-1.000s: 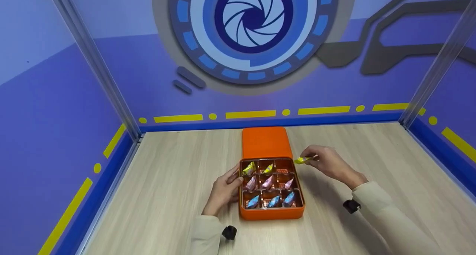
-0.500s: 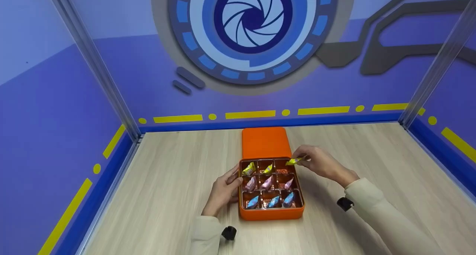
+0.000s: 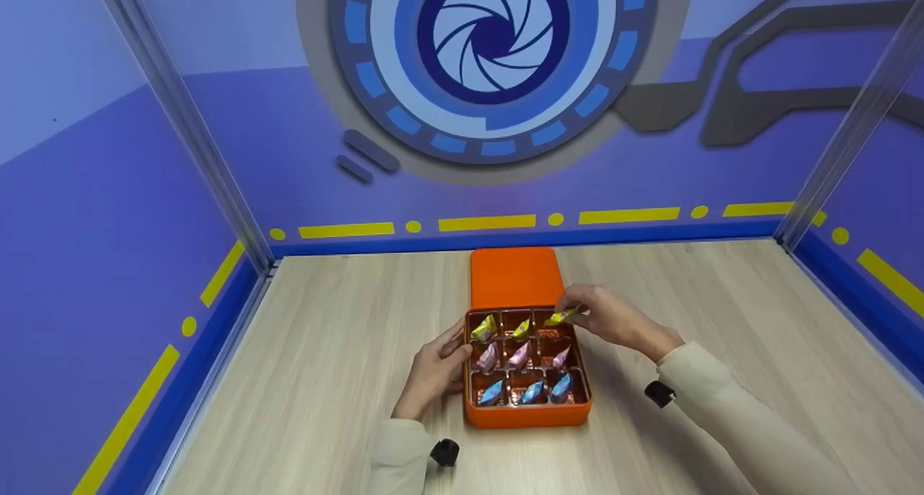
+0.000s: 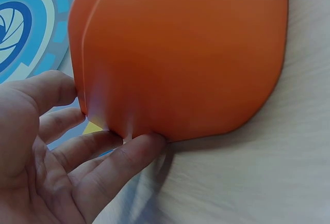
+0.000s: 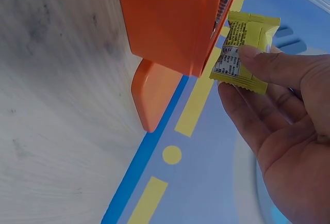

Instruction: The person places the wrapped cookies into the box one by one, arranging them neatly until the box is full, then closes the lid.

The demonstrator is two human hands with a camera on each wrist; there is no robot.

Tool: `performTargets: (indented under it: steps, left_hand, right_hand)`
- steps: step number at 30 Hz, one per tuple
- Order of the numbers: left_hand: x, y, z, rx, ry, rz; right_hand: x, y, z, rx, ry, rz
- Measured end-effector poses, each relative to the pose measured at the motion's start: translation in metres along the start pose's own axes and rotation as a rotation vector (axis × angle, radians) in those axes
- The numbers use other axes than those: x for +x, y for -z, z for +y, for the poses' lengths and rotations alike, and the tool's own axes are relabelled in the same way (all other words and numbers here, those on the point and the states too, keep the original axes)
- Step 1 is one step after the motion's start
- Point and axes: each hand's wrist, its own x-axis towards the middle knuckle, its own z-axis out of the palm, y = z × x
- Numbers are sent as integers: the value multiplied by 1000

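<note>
An orange box [image 3: 527,416] with a divided tray stands on the table. Wrapped candies sit in its compartments: yellow candies [image 3: 484,327] at the back, pink candies [image 3: 519,356] in the middle, blue candies [image 3: 532,392] in front. The back right compartment [image 3: 546,332] holds no candy. Above it, my right hand [image 3: 617,318] pinches a yellow wrapped candy [image 5: 258,35] between thumb and fingers. My left hand [image 3: 431,374] rests against the box's left side, its fingertips touching the orange wall [image 4: 191,64] in the left wrist view.
Directly behind the box lies an orange lid [image 3: 515,277]. The wooden table [image 3: 346,351] is bounded by a blue-purple back wall [image 3: 253,141] and side walls. A black wrist device [image 3: 445,452] is near the left sleeve, another [image 3: 660,393] by the right.
My right hand has moved left with the yellow candy, from beside the box's right edge to over the back right compartment. My left hand and the box have stayed put.
</note>
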Motion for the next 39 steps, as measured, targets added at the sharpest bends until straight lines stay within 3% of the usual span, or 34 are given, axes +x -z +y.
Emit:
performTargets:
  steps: [10,18,39]
  left_hand:
    - [-2,-1,2,-25,26,1]
    - [-2,-1,1,-47,-19,-5]
    - [-2,-1,0,-20,-4,6]
  right_hand:
    - [5,-7,2,-52,71,-29]
    - [7,-10,5,-86,114,-47]
    - [10,-14,2,-118,95,-77]
